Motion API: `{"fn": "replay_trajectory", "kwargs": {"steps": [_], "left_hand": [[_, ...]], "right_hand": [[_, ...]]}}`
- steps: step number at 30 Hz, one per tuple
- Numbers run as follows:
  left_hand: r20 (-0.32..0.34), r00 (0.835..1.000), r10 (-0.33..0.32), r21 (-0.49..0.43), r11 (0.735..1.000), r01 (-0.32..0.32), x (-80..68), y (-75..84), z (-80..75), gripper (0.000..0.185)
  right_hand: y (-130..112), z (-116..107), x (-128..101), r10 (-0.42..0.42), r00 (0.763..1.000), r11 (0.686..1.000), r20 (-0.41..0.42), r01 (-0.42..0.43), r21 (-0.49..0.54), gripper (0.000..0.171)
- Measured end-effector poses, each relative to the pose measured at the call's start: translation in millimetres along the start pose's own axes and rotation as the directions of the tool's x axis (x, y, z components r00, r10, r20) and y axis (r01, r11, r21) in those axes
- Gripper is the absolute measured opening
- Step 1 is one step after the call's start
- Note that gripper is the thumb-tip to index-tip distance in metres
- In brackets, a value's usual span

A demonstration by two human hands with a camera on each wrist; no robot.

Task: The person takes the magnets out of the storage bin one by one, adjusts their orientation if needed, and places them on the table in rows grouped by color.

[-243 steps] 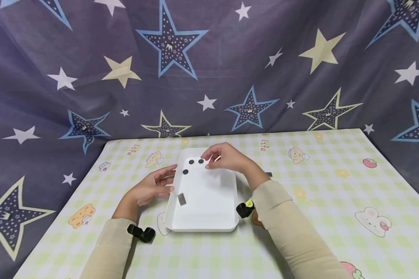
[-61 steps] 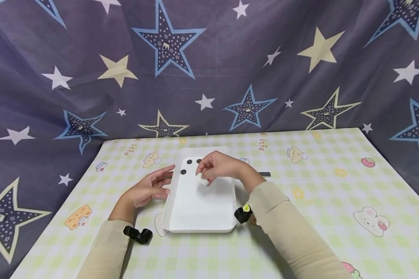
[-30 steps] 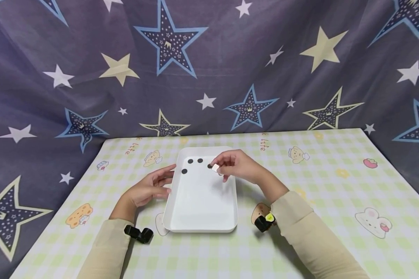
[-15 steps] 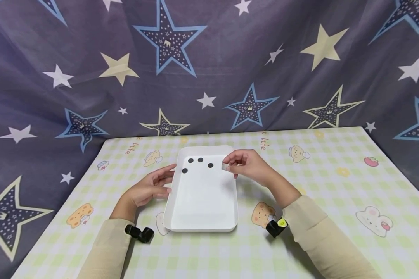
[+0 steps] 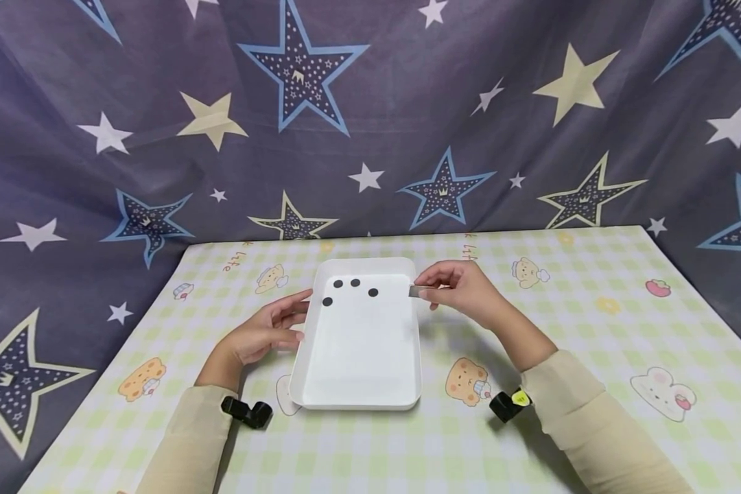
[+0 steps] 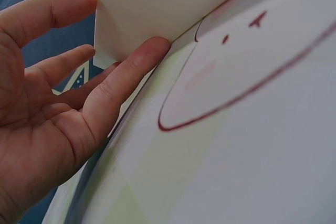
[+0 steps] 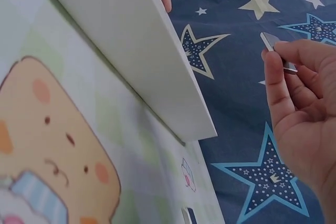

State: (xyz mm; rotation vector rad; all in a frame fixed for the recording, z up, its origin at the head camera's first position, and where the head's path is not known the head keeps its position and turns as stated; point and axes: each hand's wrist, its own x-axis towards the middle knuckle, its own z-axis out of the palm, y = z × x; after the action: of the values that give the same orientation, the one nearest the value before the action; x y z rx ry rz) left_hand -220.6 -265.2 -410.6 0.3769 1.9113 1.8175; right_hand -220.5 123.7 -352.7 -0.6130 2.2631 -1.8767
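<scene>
The white tray (image 5: 358, 357) lies between your hands, long axis running away from you, 4 black discs (image 5: 373, 293) at its far end. Your left hand (image 5: 265, 333) rests relaxed, fingers against the tray's left wall. Your right hand (image 5: 463, 288) pinches a small metal piece (image 5: 414, 291) just above the tray's right rim, nearer the discs.

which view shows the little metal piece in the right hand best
The right wrist view: the small metal plate shows close up, pinched edge-on between thumb and fingers of the right hand. The head view shows it as a tiny grey sliver beside the white tray. The left wrist view misses it.
</scene>
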Motion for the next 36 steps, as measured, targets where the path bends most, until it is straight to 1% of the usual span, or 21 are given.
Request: {"fn": "replay_trajectory", "kwargs": {"steps": [3,8,20,31,36], "left_hand": [[0.000,1.000,-0.002,-0.005,1.000,0.002,-0.7,0.9,0.8,0.087],[-0.003,1.000,-0.001,-0.015,1.000,0.001,-1.9,2.5,1.8,0.087],[-0.003,1.000,0.001,-0.013,1.000,-0.001,-2.4,2.4,2.1,0.088],[0.007,1.000,0.002,-0.022,1.000,-0.002,-1.5,0.8,0.9,0.088],[0.007,1.000,0.003,-0.021,1.000,-0.003,-1.5,1.1,0.7,0.087]], "right_hand": [[-1,-5,-4,-0.005,1.000,1.000,-0.007,0.005,-0.014,0.015],[2,-14,-10,0.010,1.000,0.999,-0.028,-0.011,-0.040,0.015],[12,-35,-30,0.012,0.995,1.000,-0.098,-0.013,-0.006,0.018],[22,-61,-47,-0.022,0.991,0.999,-0.130,0.017,-0.037,0.020],[26,-71,-52,-0.037,0.986,0.999,-0.160,0.031,-0.037,0.017]]}}
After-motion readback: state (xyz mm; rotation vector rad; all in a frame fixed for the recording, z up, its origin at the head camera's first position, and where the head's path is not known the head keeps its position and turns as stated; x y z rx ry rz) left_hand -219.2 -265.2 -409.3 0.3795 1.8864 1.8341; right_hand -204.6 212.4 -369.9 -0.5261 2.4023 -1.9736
